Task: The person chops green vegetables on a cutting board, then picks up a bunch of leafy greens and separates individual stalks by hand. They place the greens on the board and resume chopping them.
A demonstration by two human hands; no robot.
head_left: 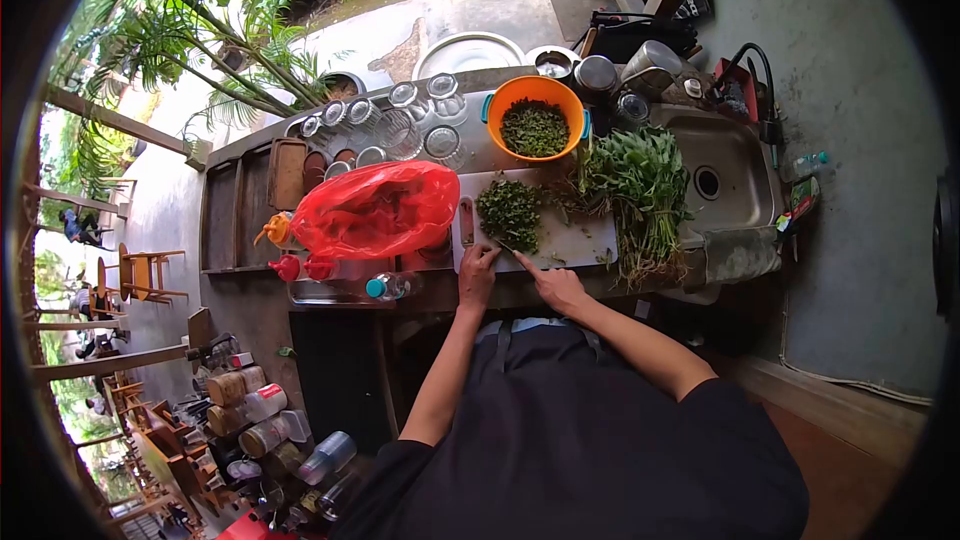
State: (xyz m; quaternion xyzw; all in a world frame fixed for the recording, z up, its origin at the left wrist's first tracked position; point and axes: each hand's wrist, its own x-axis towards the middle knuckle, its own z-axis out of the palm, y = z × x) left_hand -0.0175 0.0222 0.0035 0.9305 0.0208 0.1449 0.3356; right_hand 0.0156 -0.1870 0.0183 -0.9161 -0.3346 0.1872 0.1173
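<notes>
A heap of chopped greens [510, 213] lies on the white cutting board [585, 242]. At the board's front edge, my left hand [477, 278] is closed with its fingertips together, just below the heap; what they hold is too small to tell. My right hand [558, 288] is curled at the front of the board, its index finger stretched along a thin dark knife [507, 246] whose handle is hidden. The blade points at the lower edge of the heap. More cut leaves fill an orange basket [566, 96] behind the board. Uncut leafy bunches [645, 180] with roots lie at the right.
A red plastic bag [375, 210] stands left of the board, with a small capped bottle [390, 286] before it. Glasses [402, 132] stand behind the bag. A metal sink [738, 155] is at the right, with a cloth [740, 255] on its front edge. Metal pots [597, 74] stand behind.
</notes>
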